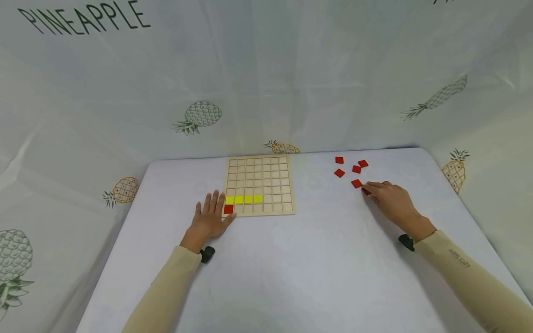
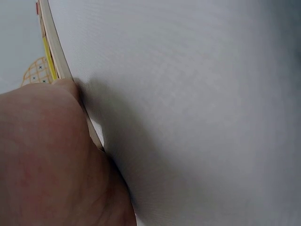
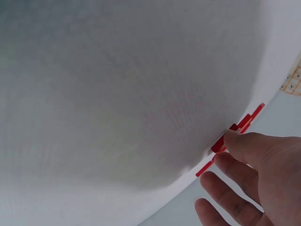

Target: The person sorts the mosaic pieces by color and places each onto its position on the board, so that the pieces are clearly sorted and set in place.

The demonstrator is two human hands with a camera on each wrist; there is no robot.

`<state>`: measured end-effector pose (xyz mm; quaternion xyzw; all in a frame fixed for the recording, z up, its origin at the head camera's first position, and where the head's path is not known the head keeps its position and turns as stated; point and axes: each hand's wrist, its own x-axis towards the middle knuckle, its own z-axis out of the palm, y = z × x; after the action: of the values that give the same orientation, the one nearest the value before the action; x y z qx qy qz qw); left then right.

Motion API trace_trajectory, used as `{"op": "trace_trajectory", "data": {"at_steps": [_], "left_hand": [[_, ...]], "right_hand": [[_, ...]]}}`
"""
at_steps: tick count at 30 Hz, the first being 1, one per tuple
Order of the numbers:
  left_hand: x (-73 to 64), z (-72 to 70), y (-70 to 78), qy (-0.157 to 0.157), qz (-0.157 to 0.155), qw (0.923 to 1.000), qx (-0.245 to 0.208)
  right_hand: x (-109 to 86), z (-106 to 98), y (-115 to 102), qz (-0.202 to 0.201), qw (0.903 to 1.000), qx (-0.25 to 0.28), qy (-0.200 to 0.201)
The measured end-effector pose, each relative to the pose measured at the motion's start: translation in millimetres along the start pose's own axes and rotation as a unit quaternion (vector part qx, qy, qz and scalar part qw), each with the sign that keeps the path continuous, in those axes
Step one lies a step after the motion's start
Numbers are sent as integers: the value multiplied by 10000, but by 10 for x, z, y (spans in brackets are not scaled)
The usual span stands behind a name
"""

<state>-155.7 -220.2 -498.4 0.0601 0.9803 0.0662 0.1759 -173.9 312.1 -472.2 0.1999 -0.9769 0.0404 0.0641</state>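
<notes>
A pale wooden grid board [image 1: 272, 185] lies on the table. A row of several yellow square tiles [image 1: 248, 199] fills cells near its front, and one red tile [image 1: 228, 209] sits in the front left corner cell. My left hand [image 1: 209, 222] rests flat at that corner, fingers spread, with the thumb against the front edge; the board's side edge [image 2: 59, 52] shows past it in the left wrist view. To the right, my right hand [image 1: 391, 201] pinches a red square tile [image 3: 222, 142] between thumb and index finger, low at the table surface.
Several loose red tiles [image 1: 356, 183] lie scattered just beyond my right fingertips, near the table's back edge. The white-covered table [image 1: 291, 268] meets a hanging pineapple-print curtain [image 1: 250, 92] behind and at both sides. A dark wrist device [image 1: 406, 242] is on my right wrist.
</notes>
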Motion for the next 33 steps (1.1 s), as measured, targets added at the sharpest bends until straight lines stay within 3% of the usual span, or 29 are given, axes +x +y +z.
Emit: {"op": "trace_trajectory", "data": {"at_steps": [17, 24, 33], "left_hand": [[-45, -43, 32, -8, -22, 10000, -77], [-35, -50, 34, -17, -26, 10000, -44], [-27, -42, 32, -80, -56, 9999, -135]], "right_hand": [[6, -36, -38, -429, 9990, -71, 102], [3, -15, -34, -764, 9963, -214, 337], [13, -16, -168, -925, 9947, -194, 403]]}}
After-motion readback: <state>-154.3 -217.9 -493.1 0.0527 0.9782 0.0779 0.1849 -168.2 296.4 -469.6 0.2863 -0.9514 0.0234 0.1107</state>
